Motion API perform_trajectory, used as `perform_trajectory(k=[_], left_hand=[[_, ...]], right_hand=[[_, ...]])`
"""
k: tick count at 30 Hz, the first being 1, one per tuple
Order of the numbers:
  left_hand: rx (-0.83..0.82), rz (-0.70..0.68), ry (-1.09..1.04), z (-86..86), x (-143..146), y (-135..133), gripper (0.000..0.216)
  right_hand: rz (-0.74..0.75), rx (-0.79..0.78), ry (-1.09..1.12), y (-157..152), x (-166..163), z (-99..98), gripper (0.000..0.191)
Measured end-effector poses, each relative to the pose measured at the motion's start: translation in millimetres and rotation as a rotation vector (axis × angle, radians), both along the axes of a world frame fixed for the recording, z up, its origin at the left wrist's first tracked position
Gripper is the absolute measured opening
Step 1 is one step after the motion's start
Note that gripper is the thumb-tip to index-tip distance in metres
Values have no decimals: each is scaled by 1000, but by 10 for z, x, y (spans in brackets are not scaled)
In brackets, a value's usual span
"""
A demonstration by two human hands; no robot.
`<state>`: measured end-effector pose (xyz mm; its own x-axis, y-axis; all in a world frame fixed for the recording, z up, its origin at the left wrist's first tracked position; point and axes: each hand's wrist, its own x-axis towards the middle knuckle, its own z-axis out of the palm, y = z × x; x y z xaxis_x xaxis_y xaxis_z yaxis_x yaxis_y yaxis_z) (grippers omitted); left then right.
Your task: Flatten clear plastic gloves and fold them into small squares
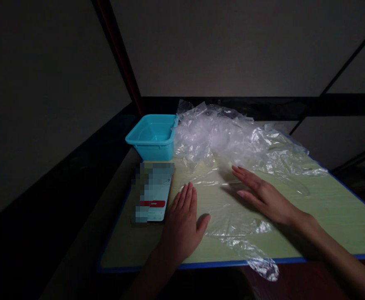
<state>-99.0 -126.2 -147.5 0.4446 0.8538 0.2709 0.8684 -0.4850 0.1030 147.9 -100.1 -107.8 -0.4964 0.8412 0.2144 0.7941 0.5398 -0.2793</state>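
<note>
A thin, clear piece of plastic film (235,225) lies spread on the table between my hands, with a narrow crinkled end hanging over the front edge. My left hand (182,225) rests flat at its left side, fingers together and thumb out, holding nothing. Over the right part of the table is my right hand (263,198), its fingers stretched out and thumb apart, with nothing in it. Whether it touches the film I cannot tell. Behind both hands a big heap of crumpled clear plastic (216,135) covers the back of the table.
A blue plastic basin (151,141) stands at the back left, against the plastic heap. A phone (157,196) with a lit, partly blurred screen lies left of my left hand. The pale green table (335,221) has a blue edge; walls rise behind it and at left.
</note>
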Motion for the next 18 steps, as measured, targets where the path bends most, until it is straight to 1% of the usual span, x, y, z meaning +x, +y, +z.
perform_trajectory(k=[2, 4, 8, 9, 13, 14, 16, 18], left_hand=[[5, 6, 5, -7, 12, 8, 64], [4, 21, 14, -12, 30, 17, 65], [6, 62, 4, -18, 69, 33, 63], [11, 68, -2, -21, 75, 37, 62], [56, 63, -17, -46, 74, 49, 60], [65, 59, -23, -54, 69, 53, 60], [74, 51, -33, -71, 56, 62, 59], [74, 45, -31, -84, 44, 72, 59]], right_hand=[[28, 10, -53, -206, -7, 7, 63], [33, 19, -109, -347, 41, -34, 69], [-57, 30, -129, -475, 174, -107, 70], [-45, 21, -131, -505, 177, -108, 71], [125, -60, -180, -679, 40, -104, 78], [147, -74, -189, -725, 1, -114, 80], [146, -86, -206, -804, -30, -151, 82], [102, -75, -231, -862, 18, -197, 82]])
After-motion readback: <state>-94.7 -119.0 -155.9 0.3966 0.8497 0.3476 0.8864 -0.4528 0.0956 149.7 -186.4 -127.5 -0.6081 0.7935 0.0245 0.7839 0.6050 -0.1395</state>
